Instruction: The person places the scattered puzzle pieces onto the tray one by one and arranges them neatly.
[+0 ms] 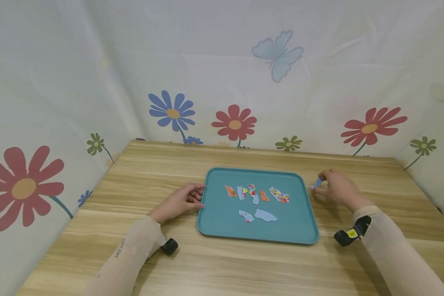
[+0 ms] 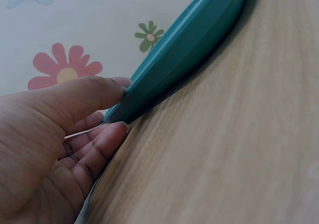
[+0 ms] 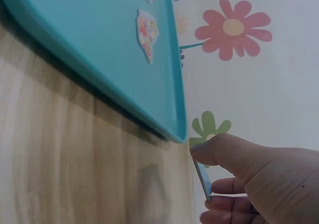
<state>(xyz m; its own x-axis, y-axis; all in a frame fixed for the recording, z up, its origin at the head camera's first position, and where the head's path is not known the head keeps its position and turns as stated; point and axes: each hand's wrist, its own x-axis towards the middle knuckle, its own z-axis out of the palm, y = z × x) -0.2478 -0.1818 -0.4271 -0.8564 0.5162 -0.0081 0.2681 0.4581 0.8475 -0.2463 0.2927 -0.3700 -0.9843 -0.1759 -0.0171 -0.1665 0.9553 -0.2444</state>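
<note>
A teal tray (image 1: 222,228) lies on the table, with several irregular picture pieces on it. My left hand (image 1: 181,201) holds the tray's left edge; in the left wrist view the thumb (image 2: 112,90) meets the rim and a fingertip (image 2: 117,129) touches lower down. Just beyond the tray's right edge, my right hand (image 1: 340,189) pinches a light-blue paper piece (image 1: 317,183) between thumb and fingers. Edge-on in the right wrist view, that paper piece (image 3: 203,176) looks thin and stiff. Its printed face is mostly hidden.
On the tray, a row holds orange pieces (image 1: 230,191) and a multicoloured piece (image 1: 280,195). Nearer me lie a pale blue piece (image 1: 266,215) and a pale piece with a red spot (image 1: 246,216). A flower-printed cloth (image 1: 303,98) hangs behind the wooden table (image 1: 163,164).
</note>
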